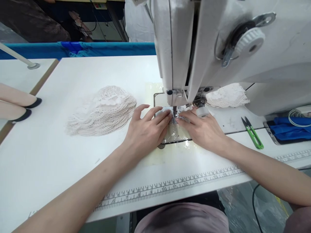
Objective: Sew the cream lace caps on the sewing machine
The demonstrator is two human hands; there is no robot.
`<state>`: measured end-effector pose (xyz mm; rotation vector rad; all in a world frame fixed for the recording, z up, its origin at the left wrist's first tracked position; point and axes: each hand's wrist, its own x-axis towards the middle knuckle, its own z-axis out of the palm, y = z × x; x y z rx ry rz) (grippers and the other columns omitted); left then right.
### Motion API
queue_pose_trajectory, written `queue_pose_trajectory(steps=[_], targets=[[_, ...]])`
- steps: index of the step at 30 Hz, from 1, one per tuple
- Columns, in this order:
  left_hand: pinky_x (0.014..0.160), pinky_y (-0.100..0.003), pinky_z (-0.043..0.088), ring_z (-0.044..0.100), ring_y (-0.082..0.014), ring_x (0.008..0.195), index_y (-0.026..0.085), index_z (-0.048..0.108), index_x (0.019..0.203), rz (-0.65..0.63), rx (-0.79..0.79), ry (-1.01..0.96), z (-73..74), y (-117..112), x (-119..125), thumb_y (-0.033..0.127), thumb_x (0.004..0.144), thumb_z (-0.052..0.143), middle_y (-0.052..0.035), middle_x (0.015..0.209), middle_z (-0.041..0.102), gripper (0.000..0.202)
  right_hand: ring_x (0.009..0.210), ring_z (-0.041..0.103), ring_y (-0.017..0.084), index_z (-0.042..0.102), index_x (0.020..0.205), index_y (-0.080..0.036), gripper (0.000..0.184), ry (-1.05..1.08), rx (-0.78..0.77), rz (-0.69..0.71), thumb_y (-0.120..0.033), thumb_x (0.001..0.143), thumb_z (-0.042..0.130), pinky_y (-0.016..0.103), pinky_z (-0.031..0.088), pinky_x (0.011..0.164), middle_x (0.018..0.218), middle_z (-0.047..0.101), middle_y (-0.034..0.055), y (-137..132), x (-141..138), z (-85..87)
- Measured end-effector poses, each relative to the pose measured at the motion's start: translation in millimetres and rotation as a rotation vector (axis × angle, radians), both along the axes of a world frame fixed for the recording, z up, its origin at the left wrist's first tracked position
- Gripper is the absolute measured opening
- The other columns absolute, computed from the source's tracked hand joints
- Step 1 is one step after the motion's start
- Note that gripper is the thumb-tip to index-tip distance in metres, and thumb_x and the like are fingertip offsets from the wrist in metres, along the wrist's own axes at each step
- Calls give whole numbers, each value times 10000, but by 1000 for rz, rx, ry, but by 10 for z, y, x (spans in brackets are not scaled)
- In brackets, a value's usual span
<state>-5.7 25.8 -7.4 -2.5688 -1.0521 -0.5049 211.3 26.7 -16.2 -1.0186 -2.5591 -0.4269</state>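
Note:
My left hand [145, 127] lies flat on the needle plate [157, 98] of a white sewing machine [218, 48], fingers stretched toward the presser foot. My right hand [202, 127] rests opposite it, fingertips pressing a small white lace piece [181, 113] just beside the needle. Both hands hold the lace down from either side; much of the piece is hidden under the fingers and the foot.
A stack of white lace pieces [102, 111] lies left of my hands. More lace [228, 95] sits behind the machine arm. Green thread snips [252, 132] and a blue item [289, 129] lie at the right. A printed ruler [170, 187] runs along the table's front edge.

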Motion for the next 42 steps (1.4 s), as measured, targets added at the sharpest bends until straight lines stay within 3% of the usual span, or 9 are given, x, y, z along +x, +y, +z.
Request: queue_pose_trajectory(steps=[11,20,24,27,30,32,34,38,42], targets=[[978,-561,389,582,-313,1179,193,581,1263,56,-84,-48,-44,18,3,211,949,464,-88,1263,648,336,948,610,211,681,1137,-177,364,-17,-15,-11,-55,896,438,403,441,903,1075,714,77,17,26,51],[972,-529,404,598,-286,1160,215,576,1266,70,-74,-70,-43,5,-18,232,951,481,-76,1250,658,330,1017,614,231,680,1125,-150,327,-23,-39,-44,-79,897,458,414,461,894,1091,721,82,31,67,17],[910,-460,447,639,-253,1086,199,581,1240,27,-28,-89,-23,-13,-29,253,949,509,-58,1177,697,304,960,643,238,701,1061,-128,319,42,-95,-56,-31,877,459,420,491,854,1036,735,107,32,46,29],[833,-384,480,646,-223,1046,182,557,1269,-66,-46,-152,-12,-51,-11,257,931,547,-59,1169,699,347,821,675,190,718,942,-155,234,299,-388,-10,-82,891,502,368,531,774,919,752,69,-12,34,131],[883,-355,480,589,-219,1137,212,602,1211,-169,-208,-252,-12,-90,19,272,904,587,-61,1245,652,313,707,686,139,692,836,-180,84,564,-978,165,-210,860,617,276,559,662,790,737,4,-75,34,261],[927,-354,465,561,-213,1172,224,649,1105,-186,-308,-309,-17,-99,26,232,905,570,-55,1251,640,215,686,683,132,682,843,-178,95,633,-1124,174,-267,845,647,255,558,629,782,728,2,-93,44,302],[914,-349,462,582,-200,1129,213,663,1016,-170,-310,-338,-22,-94,16,189,916,532,-50,1182,668,167,746,680,149,693,908,-182,134,588,-910,61,-291,858,634,279,554,664,870,730,32,-82,59,287],[835,-327,458,642,-170,957,184,644,978,-166,-176,-319,-33,-72,-38,198,933,510,-35,1028,712,142,863,663,223,661,1171,-186,323,170,-403,-113,-328,885,608,339,524,684,1039,701,107,-41,87,198],[819,-315,446,652,-147,838,186,644,952,-158,-97,-280,-42,-71,-82,208,947,488,-10,952,725,158,633,632,177,726,925,-135,207,10,-317,-261,-212,907,534,271,434,510,811,700,90,-103,74,261]])
